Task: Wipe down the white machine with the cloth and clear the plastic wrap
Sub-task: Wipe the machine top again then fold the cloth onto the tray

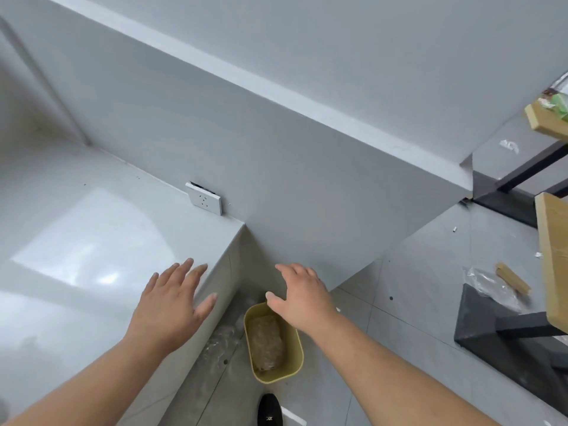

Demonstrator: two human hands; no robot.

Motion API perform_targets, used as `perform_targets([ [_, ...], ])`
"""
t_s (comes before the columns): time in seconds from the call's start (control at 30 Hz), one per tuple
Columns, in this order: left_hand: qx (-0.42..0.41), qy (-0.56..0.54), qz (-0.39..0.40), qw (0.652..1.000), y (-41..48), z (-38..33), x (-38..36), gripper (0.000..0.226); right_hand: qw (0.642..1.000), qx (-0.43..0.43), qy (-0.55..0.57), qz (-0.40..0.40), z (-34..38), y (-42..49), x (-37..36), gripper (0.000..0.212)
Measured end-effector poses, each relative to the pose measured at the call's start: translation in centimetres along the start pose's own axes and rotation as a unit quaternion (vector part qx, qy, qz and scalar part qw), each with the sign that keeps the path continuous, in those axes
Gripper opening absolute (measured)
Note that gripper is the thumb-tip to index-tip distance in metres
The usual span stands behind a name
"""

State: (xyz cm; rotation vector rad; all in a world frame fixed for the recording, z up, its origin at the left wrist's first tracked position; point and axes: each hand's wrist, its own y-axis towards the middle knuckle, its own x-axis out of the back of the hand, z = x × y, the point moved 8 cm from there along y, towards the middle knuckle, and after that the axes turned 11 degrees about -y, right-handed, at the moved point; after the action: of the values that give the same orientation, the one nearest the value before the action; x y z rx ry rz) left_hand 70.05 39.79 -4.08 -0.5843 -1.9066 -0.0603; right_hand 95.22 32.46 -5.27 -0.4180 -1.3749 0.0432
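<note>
- Left hand (172, 299): grip spread, fingers straight and fanned, holding nothing. It sits over the front edge of a white glossy ledge (76, 256); cannot tell if it touches.
- Right hand (302, 295): grip spread too, palm down and empty, above the far rim of a yellow bin (276, 379) on the floor.
- Wad of plastic wrap (266, 342): crumpled, lying inside the bin.
- Loose clear wrap (221, 339): on the floor tiles between the bin and the ledge's side.
- Black shoe (270, 410): on the floor just below the bin.
- Wall socket (204, 198): on the grey wall where it meets the ledge top.
- Far right: wooden desk (553, 256) on a black base (491, 327). A clear plastic sheet (491, 284) and a wood strip (512, 278) lie by the base.
</note>
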Motion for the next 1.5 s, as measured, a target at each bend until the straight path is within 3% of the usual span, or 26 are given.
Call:
perform_targets([
  [0.47,0.010,-0.048,-0.119,0.992,-6.0,-3.4,14.5,0.074,0.991,0.070,0.019,-0.113,7.4,-3.6,13.1,0.078],
  [0.67,-0.006,-0.022,-0.171,0.985,-8.4,-4.2,21.6,0.080,0.980,0.105,0.034,-0.168,11.5,-5.1,19.7,0.085],
  [1.0,0.019,-0.001,-0.253,0.967,-11.2,-2.7,29.8,0.083,0.952,0.195,0.035,-0.232,19.6,-5.2,27.2,0.078],
  [1.2,0.050,0.002,-0.295,0.954,-12.5,-0.2,32.2,0.083,0.940,0.245,0.030,-0.236,24.0,-4.7,29.0,0.080],
  [1.5,0.090,-0.004,-0.289,0.953,-14.9,4.0,31.0,0.082,0.941,0.276,0.018,-0.197,28.1,-5.1,25.8,0.077],
])
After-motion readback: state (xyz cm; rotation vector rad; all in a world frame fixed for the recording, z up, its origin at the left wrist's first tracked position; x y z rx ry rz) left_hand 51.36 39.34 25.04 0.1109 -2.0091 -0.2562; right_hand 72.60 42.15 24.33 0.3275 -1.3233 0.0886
